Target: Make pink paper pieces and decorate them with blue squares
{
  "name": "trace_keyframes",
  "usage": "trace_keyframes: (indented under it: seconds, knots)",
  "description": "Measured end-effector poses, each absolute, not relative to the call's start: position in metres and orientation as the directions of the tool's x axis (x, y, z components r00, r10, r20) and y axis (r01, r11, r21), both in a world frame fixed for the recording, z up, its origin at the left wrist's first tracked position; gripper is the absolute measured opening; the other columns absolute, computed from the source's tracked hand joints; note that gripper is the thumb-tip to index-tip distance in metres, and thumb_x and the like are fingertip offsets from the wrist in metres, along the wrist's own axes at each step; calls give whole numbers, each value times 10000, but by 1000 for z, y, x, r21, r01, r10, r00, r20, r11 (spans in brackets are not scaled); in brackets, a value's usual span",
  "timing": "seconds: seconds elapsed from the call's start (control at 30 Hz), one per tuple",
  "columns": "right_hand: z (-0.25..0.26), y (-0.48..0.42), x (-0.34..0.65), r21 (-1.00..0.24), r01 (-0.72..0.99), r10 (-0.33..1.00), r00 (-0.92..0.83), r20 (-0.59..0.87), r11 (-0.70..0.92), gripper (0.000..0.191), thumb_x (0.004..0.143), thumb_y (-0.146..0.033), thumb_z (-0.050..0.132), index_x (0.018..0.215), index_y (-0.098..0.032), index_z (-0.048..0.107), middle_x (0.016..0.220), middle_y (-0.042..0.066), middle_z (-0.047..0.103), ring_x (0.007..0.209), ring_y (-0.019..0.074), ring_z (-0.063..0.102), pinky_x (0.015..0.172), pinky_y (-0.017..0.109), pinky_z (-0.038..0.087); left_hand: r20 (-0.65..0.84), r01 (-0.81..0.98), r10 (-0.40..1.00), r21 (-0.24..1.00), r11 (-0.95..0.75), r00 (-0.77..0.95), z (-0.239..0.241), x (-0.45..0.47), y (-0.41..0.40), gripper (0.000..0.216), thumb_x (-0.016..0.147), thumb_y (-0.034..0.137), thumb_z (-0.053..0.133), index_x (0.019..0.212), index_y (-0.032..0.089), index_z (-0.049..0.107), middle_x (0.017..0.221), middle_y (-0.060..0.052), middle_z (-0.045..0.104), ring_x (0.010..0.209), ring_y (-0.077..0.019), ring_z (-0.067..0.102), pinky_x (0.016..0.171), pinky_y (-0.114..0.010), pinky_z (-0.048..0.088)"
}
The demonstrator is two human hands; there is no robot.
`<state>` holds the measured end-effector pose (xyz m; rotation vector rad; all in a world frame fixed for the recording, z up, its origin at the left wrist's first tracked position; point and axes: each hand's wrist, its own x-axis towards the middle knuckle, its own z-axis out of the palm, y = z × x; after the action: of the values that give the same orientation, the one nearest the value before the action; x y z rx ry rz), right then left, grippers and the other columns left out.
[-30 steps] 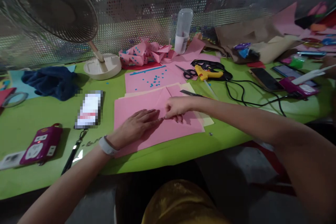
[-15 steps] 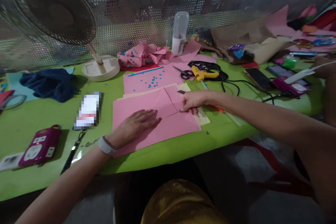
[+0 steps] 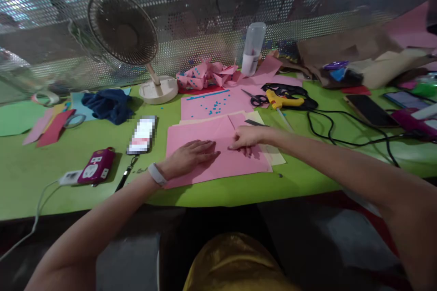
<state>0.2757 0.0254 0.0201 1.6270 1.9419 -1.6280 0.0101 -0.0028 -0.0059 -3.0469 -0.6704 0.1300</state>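
A pink paper sheet [image 3: 191, 128] with a folded flap lies on top of pale yellow paper [image 3: 278, 157]. My left hand [image 3: 191, 157] rests flat on the pink sheet, fingers stretched out. My right hand [image 3: 249, 137] is closed, its curled fingers pressed down on the sheet by the fold. Whether anything is inside those fingers is hidden. Just behind it a dark, flat, blade-like strip [image 3: 255, 122] sticks out, partly covered by the right arm. Farther back is another pink sheet [image 3: 201, 105] scattered with small blue dots.
Behind the papers lie black scissors [image 3: 255, 98] and a yellow glue gun [image 3: 283, 99]. A phone [image 3: 141, 135] and a purple power adapter [image 3: 97, 166] are to the left. A fan [image 3: 159, 90], dark blue cloth [image 3: 108, 105] and bottle [image 3: 252, 50] stand or lie farther back. Black cable [image 3: 334, 138] loops at right.
The camera view has swung left, so everything appears farther right. My right hand has slid down along the fold, toward my left hand, and more of the dark strip shows.
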Motion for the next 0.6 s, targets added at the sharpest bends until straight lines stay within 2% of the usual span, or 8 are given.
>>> trace_keyframes:
  seconds: [0.17, 0.23, 0.3, 0.37, 0.43, 0.5, 0.53, 0.6]
  knots:
    - [22, 22, 280, -650, 733, 628, -414, -660, -200, 287, 862, -280, 704, 661, -145, 549, 455, -19, 603, 384, 108, 579, 460, 222, 506, -108, 438, 434, 24, -898, 895, 7, -23, -13, 666, 908, -5, 339, 1502, 296, 352, 1589, -54, 331, 1463, -186, 306, 1181, -423, 282]
    - [20, 23, 281, -659, 723, 617, -427, -661, -206, 294, 840, -310, 729, 671, -146, 554, 453, -18, 604, 378, 113, 578, 459, 231, 515, -83, 460, 454, 67, -886, 887, 18, -32, -17, 601, 908, 38, 364, 1444, 293, 454, 1532, -61, 431, 1399, -208, 416, 1143, -434, 339]
    - [18, 23, 282, -671, 712, 611, -443, -656, -205, 322, 806, -360, 761, 675, -150, 555, 460, -12, 613, 380, 120, 581, 453, 237, 515, -12, 552, 556, 133, -823, 831, 30, -30, -17, 406, 940, 179, 423, 1288, 269, 611, 1346, -77, 614, 1210, -224, 586, 1024, -405, 452]
    - [17, 24, 282, -680, 706, 615, -451, -647, -198, 356, 768, -404, 789, 672, -153, 555, 463, -7, 617, 390, 123, 588, 447, 234, 509, 46, 715, 747, 257, -650, 663, 40, -14, -12, 280, 928, 349, 504, 1037, 187, 704, 1014, -100, 731, 893, -198, 682, 802, -324, 531]
    - [16, 24, 282, -680, 710, 624, -450, -639, -184, 364, 762, -413, 792, 666, -150, 559, 464, -2, 618, 404, 124, 598, 446, 225, 500, -97, 797, 857, 433, -421, 506, 47, 12, -4, 411, 933, 476, 482, 767, 154, 677, 707, -79, 710, 633, -150, 653, 633, -267, 505]
    - [16, 25, 282, -671, 721, 630, -444, -637, -170, 338, 798, -387, 762, 665, -145, 567, 470, 7, 625, 416, 122, 607, 441, 213, 481, -319, 780, 841, 601, -177, 437, 46, 41, 4, 498, 884, 569, 526, 641, 147, 626, 610, -74, 684, 523, -132, 624, 541, -241, 466]
    - [15, 25, 282, -668, 727, 632, -443, -636, -162, 321, 822, -367, 740, 666, -143, 570, 476, 12, 631, 417, 120, 609, 435, 208, 468, -426, 774, 782, 624, -109, 455, 43, 54, 8, 498, 834, 595, 588, 627, 144, 629, 610, -78, 690, 516, -137, 624, 522, -241, 452]
    - [14, 26, 282, -663, 734, 634, -444, -633, -148, 290, 857, -326, 704, 674, -141, 575, 483, 16, 639, 413, 112, 607, 420, 196, 437, -520, 782, 722, 621, -47, 457, 35, 74, 13, 513, 763, 606, 664, 564, 133, 643, 585, -94, 683, 532, -158, 632, 537, -264, 462]
